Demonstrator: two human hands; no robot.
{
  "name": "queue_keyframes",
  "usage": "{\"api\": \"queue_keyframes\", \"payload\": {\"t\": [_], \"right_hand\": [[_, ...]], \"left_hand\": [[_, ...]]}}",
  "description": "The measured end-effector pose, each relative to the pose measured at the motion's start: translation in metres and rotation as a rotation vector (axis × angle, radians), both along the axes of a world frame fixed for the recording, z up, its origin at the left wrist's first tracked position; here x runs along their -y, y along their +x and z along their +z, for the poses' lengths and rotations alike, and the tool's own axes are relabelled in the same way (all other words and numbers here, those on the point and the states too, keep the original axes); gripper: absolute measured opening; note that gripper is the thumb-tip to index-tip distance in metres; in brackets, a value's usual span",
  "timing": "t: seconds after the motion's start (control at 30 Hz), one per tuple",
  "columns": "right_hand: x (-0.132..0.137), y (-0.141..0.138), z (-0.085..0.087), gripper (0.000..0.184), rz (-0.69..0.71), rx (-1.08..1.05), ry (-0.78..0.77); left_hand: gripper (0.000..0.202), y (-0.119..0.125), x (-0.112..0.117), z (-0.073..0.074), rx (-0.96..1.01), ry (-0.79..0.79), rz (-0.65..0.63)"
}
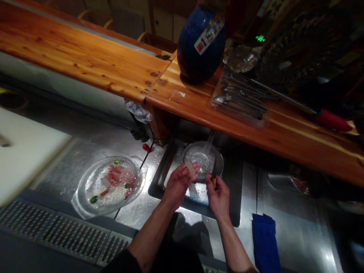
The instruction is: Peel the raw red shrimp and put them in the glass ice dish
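Observation:
Over the sink (234, 212), my left hand (179, 180) is closed on a pale, translucent strip (191, 170); its exact kind is unclear. My right hand (218, 195) grips a small knife (214, 172) by its yellowish handle, with the dark blade pointing up and away from me. The two hands are apart, and the blade does not touch the strip. Just beyond them in the sink is a round, clear-looking bowl (186, 151) with something glistening inside. A thin-handled utensil (209, 141) leans across its far rim.
Left of the sink stands a glass dish (82, 206) holding ice, reddish pieces and green pieces. A white cutting board (31, 151) lies farther left. The raised wooden counter (113, 72) carries a blue jar (200, 45) and a cutlery tray (241, 98). A blue cloth (265, 242) lies right.

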State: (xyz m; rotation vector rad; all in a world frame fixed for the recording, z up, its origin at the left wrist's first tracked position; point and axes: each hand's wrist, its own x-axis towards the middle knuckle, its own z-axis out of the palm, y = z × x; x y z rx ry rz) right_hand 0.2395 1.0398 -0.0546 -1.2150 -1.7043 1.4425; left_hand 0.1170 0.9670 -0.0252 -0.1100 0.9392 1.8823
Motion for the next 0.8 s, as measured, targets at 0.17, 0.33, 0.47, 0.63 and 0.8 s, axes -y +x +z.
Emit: {"api": "queue_keyframes", "payload": {"t": [0.17, 0.33, 0.47, 0.63, 0.8], "right_hand": [[0.007, -0.013, 0.037, 0.015, 0.293, -0.062, 0.331], [0.006, -0.01, 0.04, 0.012, 0.374, 0.004, 0.445], [0.01, 0.008, 0.035, 0.019, 0.34, 0.102, 0.357], [-0.01, 0.014, -0.006, 0.037, 0.069, 0.037, -0.133], [-0.077, -0.049, -0.043, 0.022, -0.103, -0.141, -0.558]], "left_hand": [[0.044, 0.007, 0.0, 0.008, -0.013, 0.034, -0.036], [0.044, 0.012, 0.001, 0.014, 0.05, 0.008, -0.017], [0.043, 0.013, 0.002, 0.016, 0.088, 0.009, 0.0], [0.046, 0.01, 0.006, 0.017, 0.09, 0.013, 0.052], [0.048, 0.007, 0.014, 0.017, 0.066, 0.018, 0.079]]}}
